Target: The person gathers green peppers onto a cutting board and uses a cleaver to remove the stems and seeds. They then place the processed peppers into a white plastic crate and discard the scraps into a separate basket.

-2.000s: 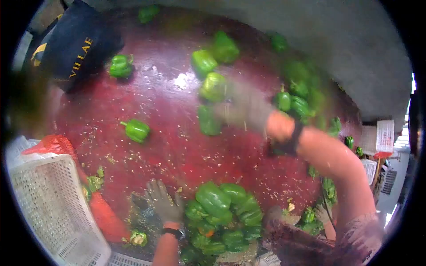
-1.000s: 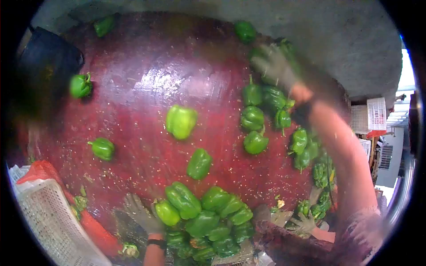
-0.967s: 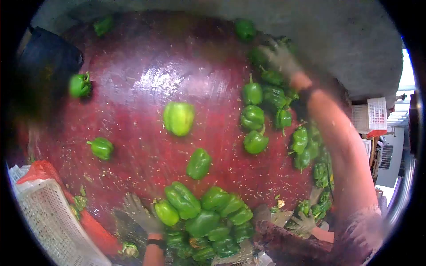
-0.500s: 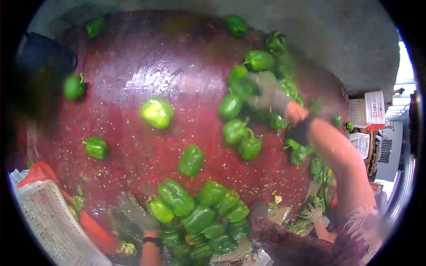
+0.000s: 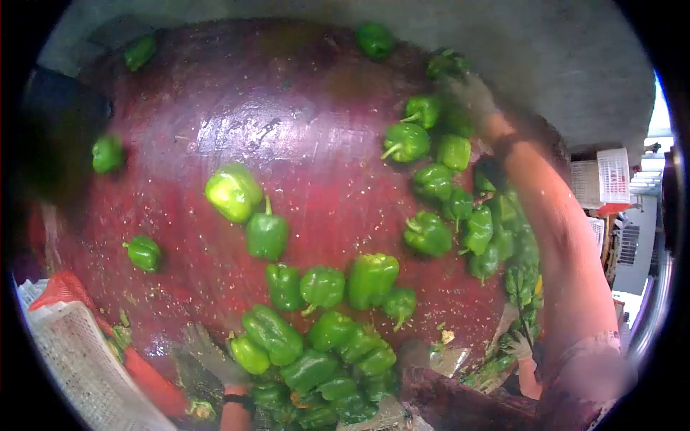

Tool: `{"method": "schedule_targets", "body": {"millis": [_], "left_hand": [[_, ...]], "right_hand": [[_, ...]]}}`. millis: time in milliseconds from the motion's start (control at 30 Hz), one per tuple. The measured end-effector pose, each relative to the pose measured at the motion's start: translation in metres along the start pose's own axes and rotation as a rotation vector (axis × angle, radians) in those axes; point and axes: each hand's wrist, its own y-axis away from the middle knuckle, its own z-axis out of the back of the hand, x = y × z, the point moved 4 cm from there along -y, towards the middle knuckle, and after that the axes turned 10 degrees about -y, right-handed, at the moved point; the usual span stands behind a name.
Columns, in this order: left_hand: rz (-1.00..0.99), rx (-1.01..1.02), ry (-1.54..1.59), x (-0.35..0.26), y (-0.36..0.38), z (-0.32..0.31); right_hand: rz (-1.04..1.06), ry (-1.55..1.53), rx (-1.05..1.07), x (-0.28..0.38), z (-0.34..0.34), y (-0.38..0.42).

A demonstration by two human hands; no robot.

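My left hand, in a pale glove, lies with fingers stretched out on the dark red surface at the lower left. Beside it is a pile of green bell peppers, with a lighter green pepper nearest the fingers. My right hand, also gloved, reaches to the far right edge, its blurred fingers extended at a dark green pepper. Several more peppers lie below and left of that hand. A row of peppers sits mid-surface, above the pile.
Lower left stands a white perforated crate beside red netting. Another person's gloved hand is at the lower right near peppers. White baskets stand at the far right. Single peppers lie scattered leftward, one bright green.
My right hand has moved from among the peppers to the far edge. Several peppers now lie nearer the pile and mid-surface. My left hand stays almost in place.
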Motion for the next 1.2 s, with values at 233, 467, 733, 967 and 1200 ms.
{"method": "schedule_targets", "body": {"millis": [233, 467, 733, 967, 1200], "left_hand": [[0.075, 0.033, 0.023, 0.004, 0.005, -0.011], [0.161, 0.139, 0.132, 0.009, 0.006, -0.014], [0.100, 0.069, 0.089, 0.012, 0.008, -0.014], [0.122, 0.105, 0.092, -0.003, -0.001, 0.001], [0.027, 0.048, 0.022, 0.002, 0.002, -0.004]], "right_hand": [[-0.191, -0.045, 0.107, -0.034, -0.024, -0.022], [-0.190, -0.132, 0.191, -0.017, -0.025, -0.018], [-0.211, -0.416, 0.322, 0.020, -0.030, 0.025], [0.483, 0.072, 0.600, 0.058, -0.041, 0.139], [0.201, -0.373, 1.001, 0.111, -0.024, 0.293]]}}
